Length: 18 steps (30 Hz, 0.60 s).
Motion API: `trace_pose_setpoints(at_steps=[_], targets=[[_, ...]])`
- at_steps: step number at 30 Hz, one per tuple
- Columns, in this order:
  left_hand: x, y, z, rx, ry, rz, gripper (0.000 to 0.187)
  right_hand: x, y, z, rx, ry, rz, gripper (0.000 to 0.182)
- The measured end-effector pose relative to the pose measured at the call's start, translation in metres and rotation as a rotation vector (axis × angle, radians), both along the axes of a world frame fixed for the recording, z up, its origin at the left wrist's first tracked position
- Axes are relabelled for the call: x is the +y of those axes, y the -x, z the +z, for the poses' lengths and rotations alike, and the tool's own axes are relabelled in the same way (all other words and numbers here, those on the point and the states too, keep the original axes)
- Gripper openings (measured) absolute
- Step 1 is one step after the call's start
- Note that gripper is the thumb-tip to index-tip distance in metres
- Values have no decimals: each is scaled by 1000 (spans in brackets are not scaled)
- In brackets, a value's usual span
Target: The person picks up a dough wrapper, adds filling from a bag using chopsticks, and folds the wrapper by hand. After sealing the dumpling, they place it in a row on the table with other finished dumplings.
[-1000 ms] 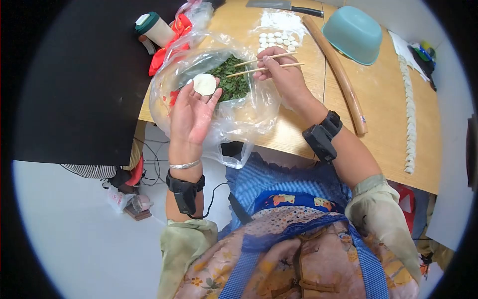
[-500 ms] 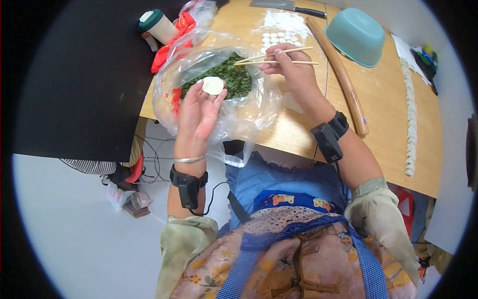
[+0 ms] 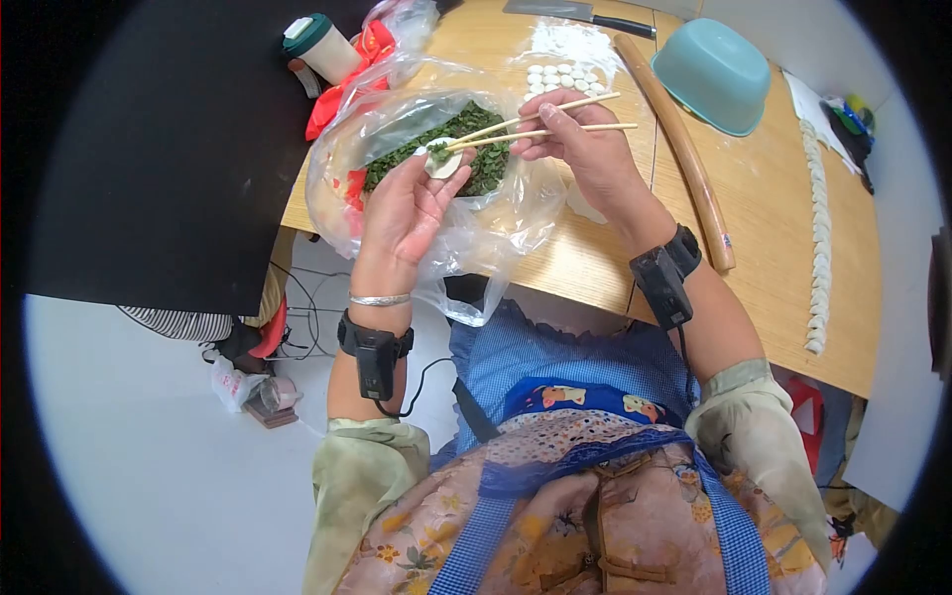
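My left hand point(image 3: 409, 210) is palm up, and its fingers hold a round white dumpling wrapper point(image 3: 446, 169). A small clump of chopped green filling point(image 3: 437, 152) lies on the wrapper. Pinched in my right hand point(image 3: 587, 149) is a pair of wooden chopsticks point(image 3: 605, 127), their tips touching the filling at the wrapper. Below and behind my left fingers, a mass of chopped greens point(image 3: 488, 171) sits inside a clear plastic bag point(image 3: 526, 213), partly covered by my hand and the wrapper.
Small white dough rounds point(image 3: 563, 75) and flour point(image 3: 565, 40) lie beyond my right hand. A rolling pin point(image 3: 684, 159), a teal basin point(image 3: 712, 74) and a knife point(image 3: 570, 12) are nearby. A row of finished dumplings point(image 3: 819, 248) lines the right side; a cup point(image 3: 322, 48) stands at left.
The chopsticks' tips have come from the greens in the bag to the wrapper, which now carries a green clump. My left hand has shifted slightly right with the wrapper.
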State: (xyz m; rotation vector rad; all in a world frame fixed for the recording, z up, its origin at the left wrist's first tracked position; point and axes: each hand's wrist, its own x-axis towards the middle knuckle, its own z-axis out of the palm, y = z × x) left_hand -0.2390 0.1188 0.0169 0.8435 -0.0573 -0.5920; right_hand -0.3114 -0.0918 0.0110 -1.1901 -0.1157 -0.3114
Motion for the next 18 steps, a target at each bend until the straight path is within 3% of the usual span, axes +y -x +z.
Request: trace_pose_setpoints(at_steps=[12,18], targets=[[-5,-8,-7,-147,-161,52,23,3,6,6,-106,134,53,25],[4,-12,-6,-176,-192,156,25,-2,7,9,-161,195,-75,23]])
